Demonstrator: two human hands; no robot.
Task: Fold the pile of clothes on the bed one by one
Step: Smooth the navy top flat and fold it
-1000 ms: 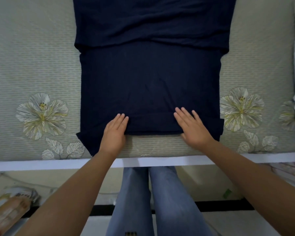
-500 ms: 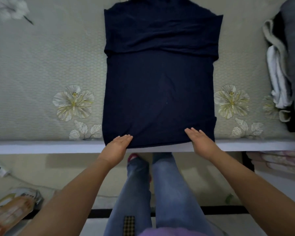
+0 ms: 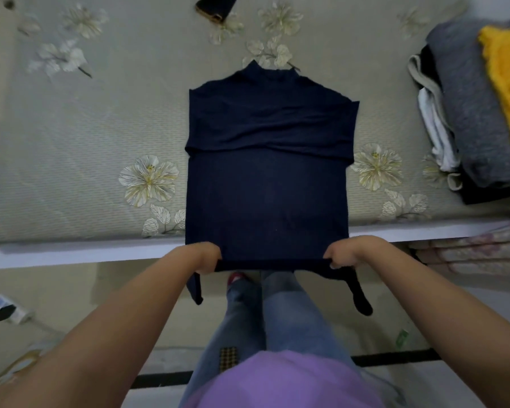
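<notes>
A navy blue high-neck top [image 3: 267, 184] lies flat on the bed [image 3: 80, 160], collar away from me, with its sleeves folded across the chest. Its bottom hem hangs over the bed's front edge. My left hand [image 3: 202, 256] grips the hem at its left end. My right hand [image 3: 346, 251] grips the hem at its right end. The hem is pulled taut between both hands, lifted off the bed, and two dark corners of cloth dangle below them.
A stack of clothes [image 3: 477, 113], grey, yellow, white and black, sits at the bed's right side. A dark object [image 3: 215, 5] lies at the far edge of the bed. My jeans and the floor are below the white bed edge [image 3: 71, 251].
My hands went from lying flat on the hem to curling round it and lifting it off the bed edge. The view has pulled back, so the whole top now shows.
</notes>
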